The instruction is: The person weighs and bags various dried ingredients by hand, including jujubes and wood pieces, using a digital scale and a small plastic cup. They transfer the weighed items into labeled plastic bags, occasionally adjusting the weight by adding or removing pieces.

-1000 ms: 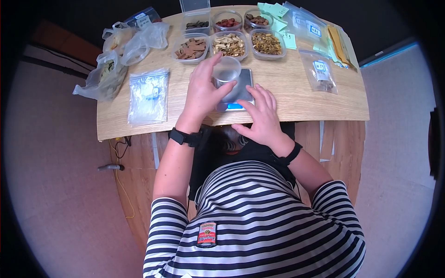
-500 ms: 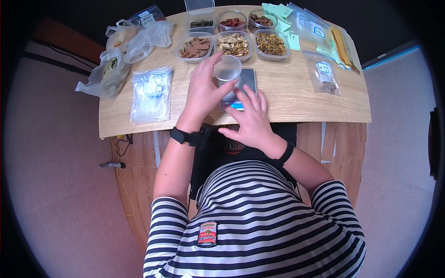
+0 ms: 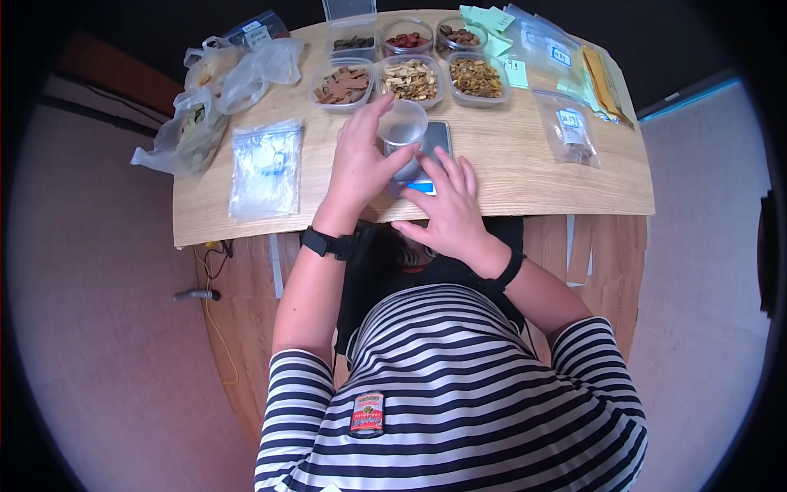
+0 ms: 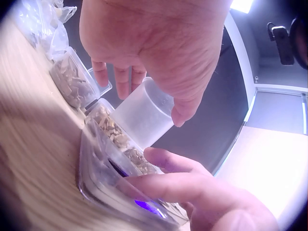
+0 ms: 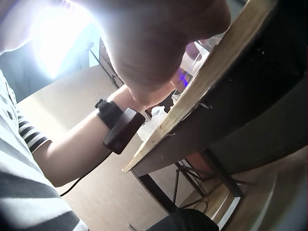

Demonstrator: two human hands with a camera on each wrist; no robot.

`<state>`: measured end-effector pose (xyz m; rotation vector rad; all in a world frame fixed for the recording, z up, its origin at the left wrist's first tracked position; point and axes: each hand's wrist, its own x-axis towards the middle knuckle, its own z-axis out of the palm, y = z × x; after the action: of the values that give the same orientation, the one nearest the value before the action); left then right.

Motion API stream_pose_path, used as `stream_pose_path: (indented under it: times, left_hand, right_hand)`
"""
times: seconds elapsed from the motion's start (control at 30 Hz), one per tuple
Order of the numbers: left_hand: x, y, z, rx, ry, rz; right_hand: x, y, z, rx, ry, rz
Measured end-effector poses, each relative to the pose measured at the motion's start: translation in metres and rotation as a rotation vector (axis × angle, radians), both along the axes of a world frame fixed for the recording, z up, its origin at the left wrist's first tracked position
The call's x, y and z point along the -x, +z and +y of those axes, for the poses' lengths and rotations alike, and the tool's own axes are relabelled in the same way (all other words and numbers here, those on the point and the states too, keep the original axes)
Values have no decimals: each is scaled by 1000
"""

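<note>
A clear plastic cup (image 3: 402, 125) is gripped between the thumb and fingers of my left hand (image 3: 358, 157), over a small scale (image 3: 438, 141) with a lit blue display. The left wrist view shows the cup (image 4: 144, 113) tilted, my left hand (image 4: 154, 43) around its rim. My right hand (image 3: 452, 209) has its fingers spread at the scale's front edge, fingertips at the display; whether they press it I cannot tell. In that wrist view the right hand's fingers (image 4: 168, 185) reach across the scale's front. The right wrist view hides the right fingertips.
Tubs of dried pieces, among them a tub of brown pieces (image 3: 343, 85), stand behind the scale. Flat clear bags (image 3: 265, 170) and tied plastic bags (image 3: 193, 131) lie left. A labelled bag (image 3: 567, 129) and brown envelopes (image 3: 602, 82) lie right.
My right hand has moved left along the scale's front, its fingers now closer to the cup, with a slight shift back right at the end. My left hand still holds the cup over the scale.
</note>
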<state>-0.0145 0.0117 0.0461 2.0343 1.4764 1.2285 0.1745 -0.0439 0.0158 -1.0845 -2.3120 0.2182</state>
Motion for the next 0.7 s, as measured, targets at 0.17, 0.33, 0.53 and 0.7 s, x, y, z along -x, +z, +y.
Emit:
stream_pose_path:
  times: [0.17, 0.33, 0.53, 0.7]
  left_hand:
    - [1, 1, -2, -2, 6, 5]
    - [-4, 2, 0, -31, 3, -3]
    - [-5, 0, 1, 4, -23, 12]
    - [-8, -11, -3, -1, -67, 74]
  right_hand:
    - [-29, -7, 6, -1, -81, 87]
    - [-49, -11, 11, 1, -137, 86]
    - [-50, -13, 10, 10, -119, 86]
    - [-49, -14, 10, 7, -127, 98]
